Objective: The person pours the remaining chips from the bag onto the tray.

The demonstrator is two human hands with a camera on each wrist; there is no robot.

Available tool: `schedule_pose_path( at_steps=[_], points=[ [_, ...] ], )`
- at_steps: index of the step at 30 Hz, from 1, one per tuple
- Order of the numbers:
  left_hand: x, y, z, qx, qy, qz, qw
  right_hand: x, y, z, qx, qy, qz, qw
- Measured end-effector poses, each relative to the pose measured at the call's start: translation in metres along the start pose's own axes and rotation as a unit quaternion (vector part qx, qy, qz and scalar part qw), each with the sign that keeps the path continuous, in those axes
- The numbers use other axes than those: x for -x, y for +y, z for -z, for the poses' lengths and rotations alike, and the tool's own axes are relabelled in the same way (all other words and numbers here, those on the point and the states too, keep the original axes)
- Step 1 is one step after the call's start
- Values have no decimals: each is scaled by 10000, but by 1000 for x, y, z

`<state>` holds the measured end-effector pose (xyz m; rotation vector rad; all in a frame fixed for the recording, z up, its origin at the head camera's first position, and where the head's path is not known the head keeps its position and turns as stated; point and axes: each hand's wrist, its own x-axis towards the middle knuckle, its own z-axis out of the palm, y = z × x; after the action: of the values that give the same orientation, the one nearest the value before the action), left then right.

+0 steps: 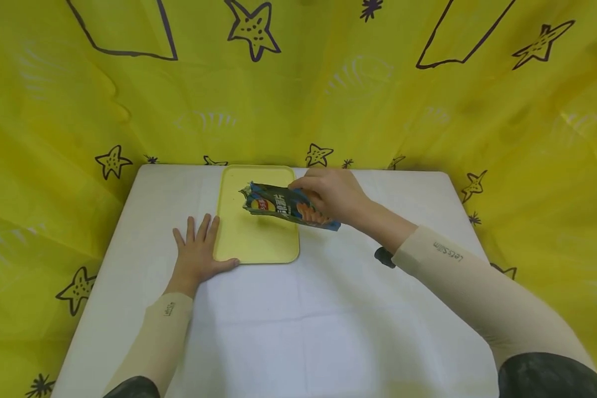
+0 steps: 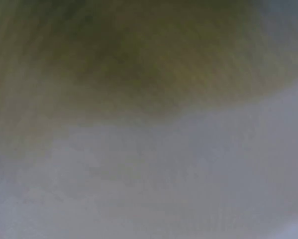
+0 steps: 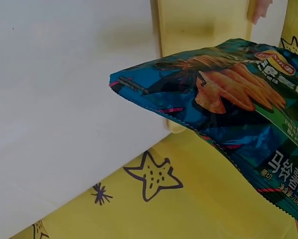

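A dark blue-green bag of potato chips point(image 1: 291, 205) hangs tilted above the yellow tray point(image 1: 258, 246), pinched along its upper edge by my right hand point(image 1: 335, 193). One end of the bag looks ragged, at its left in the head view. In the right wrist view the chip bag point(image 3: 228, 94) fills the right side, its printed front showing chips and lettering. My left hand point(image 1: 197, 254) lies flat with spread fingers on the white table at the tray's left edge, thumb at the front-left corner. The left wrist view is only a blur.
The white-covered table point(image 1: 298, 331) stands against a yellow curtain point(image 1: 298, 99) with drawn stars. A small dark object point(image 1: 385, 257) shows beside the right wrist. The tray lies near the table's back edge.
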<state>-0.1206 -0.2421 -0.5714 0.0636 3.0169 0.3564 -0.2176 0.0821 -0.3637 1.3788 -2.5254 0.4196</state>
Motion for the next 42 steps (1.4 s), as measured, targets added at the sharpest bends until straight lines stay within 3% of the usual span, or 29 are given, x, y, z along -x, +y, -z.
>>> schedule_pose_path(
  at_steps=[12,29,42],
  points=[
    [0,0,-2,-22,126,-6,9999,0,-3,-3,206,201,326,9991],
    [-1,-3,-5,8,110,8,9999,-11,-11,4,602,-353,210,9973],
    [-3,-4,-9,-18,157,26,9999,-13,-15,9,639,-499,146,9966]
  ],
)
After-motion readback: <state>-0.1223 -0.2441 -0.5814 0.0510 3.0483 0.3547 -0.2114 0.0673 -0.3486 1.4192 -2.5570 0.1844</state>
